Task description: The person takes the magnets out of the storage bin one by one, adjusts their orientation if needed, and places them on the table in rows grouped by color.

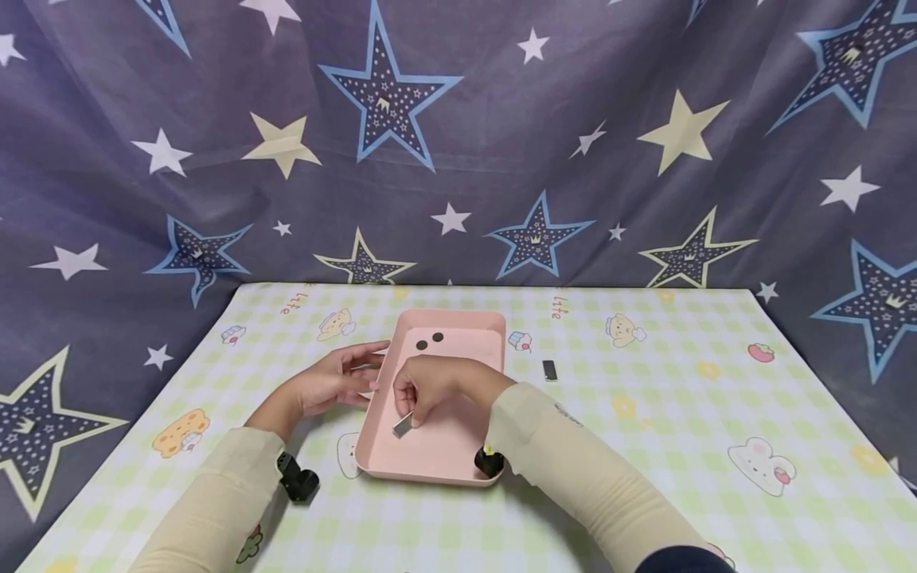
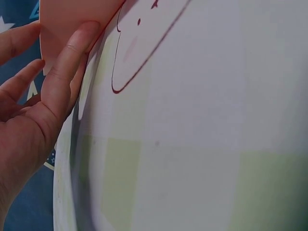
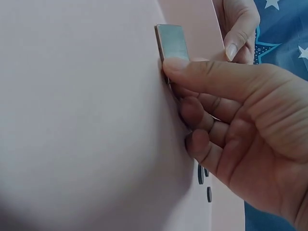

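Observation:
My right hand (image 1: 430, 386) is inside a pink rectangular tray (image 1: 444, 458), pinching a small flat silver rectangular block (image 1: 403, 426) between thumb and fingers. In the right wrist view the block (image 3: 173, 42) sticks up past the thumb tip, close over the tray floor. My left hand (image 1: 333, 380) is at the tray's left side, fingers extended; in the left wrist view a fingertip (image 2: 86, 31) touches the outer wall. Small black round discs (image 1: 422, 345) lie toward the far end of the tray; the right wrist view shows several dark discs (image 3: 209, 194) below the hand.
A small dark rectangular piece (image 1: 549, 370) with a silver end lies on the table to the right of the tray. A checked cloth (image 1: 645, 446) with cartoon prints covers the table. Behind it hangs a dark star-patterned curtain (image 1: 473, 151).

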### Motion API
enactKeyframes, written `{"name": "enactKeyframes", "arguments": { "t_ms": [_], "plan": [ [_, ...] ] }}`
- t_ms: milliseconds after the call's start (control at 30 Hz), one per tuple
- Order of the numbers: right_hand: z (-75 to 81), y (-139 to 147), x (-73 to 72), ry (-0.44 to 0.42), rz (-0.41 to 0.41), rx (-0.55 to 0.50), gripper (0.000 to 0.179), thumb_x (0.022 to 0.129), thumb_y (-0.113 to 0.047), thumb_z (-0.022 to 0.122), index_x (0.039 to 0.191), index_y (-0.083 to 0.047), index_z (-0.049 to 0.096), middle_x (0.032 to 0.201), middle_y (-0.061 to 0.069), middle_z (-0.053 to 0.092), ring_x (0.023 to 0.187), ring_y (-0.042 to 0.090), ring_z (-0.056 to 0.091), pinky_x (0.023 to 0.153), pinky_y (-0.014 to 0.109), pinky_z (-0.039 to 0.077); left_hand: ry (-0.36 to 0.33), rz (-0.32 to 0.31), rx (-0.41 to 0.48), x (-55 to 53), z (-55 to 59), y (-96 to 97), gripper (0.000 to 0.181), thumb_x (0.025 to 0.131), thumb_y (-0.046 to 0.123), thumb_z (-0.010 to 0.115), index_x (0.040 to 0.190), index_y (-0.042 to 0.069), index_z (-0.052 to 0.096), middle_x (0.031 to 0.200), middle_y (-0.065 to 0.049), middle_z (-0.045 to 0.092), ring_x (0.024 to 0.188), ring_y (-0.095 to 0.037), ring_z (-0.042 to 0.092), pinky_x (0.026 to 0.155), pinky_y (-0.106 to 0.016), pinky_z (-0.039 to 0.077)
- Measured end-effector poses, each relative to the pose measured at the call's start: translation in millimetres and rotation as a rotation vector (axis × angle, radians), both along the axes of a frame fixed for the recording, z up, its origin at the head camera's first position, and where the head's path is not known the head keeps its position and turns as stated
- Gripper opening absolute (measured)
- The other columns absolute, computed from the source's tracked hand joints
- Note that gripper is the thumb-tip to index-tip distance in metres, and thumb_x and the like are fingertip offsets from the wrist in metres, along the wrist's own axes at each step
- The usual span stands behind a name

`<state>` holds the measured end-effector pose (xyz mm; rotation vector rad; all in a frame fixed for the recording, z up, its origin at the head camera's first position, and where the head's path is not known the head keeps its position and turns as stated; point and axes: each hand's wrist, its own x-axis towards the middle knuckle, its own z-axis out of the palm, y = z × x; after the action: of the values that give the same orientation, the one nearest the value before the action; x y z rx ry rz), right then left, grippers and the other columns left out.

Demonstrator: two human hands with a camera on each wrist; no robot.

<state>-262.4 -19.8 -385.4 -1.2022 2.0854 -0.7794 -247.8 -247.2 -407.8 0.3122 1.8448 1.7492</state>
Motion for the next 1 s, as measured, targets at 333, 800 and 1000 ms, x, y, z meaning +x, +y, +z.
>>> {"name": "enactKeyframes", "arguments": {
  "t_ms": [333,800,1000],
  "plan": [
    [7.2,8,-0.5,-0.152,-0.051,0.013,0.009,0.079,0.009,0.074,0.085,0.003,0.071,0.070,0.004,0.066,0.062,0.011,0.059,0.060,0.023,0.052,0.012,-0.016,0.013,0.5,-0.6,-0.4,0.080,0.089,-0.005,0.060,0.155,0.002,0.016,0.152,-0.030,0.024,0.122,-0.025,0.054,0.087,-0.050,0.053],
    [18.3,26,-1.5,-0.256,-0.136,-0.027,0.014,0.082,0.014,0.066,0.082,0.002,0.073,0.073,0.018,0.070,0.067,0.030,0.071,0.068,0.043,0.059,0.009,0.000,-0.008,0.5,-1.2,-1.1,0.080,0.089,-0.004,0.061,0.156,0.004,0.017,0.151,-0.029,0.026,0.121,-0.027,0.054,0.087,-0.050,0.053],
    [26.7,38,-3.0,-0.211,-0.147,-0.069,0.012,0.082,0.013,0.066,0.082,0.002,0.073,0.073,0.012,0.071,0.065,0.028,0.070,0.066,0.042,0.059,0.003,0.008,-0.008,1.4,0.7,1.5,0.079,0.089,-0.005,0.061,0.155,0.004,0.018,0.150,-0.029,0.028,0.119,-0.024,0.056,0.087,-0.049,0.054]
  ]
}}
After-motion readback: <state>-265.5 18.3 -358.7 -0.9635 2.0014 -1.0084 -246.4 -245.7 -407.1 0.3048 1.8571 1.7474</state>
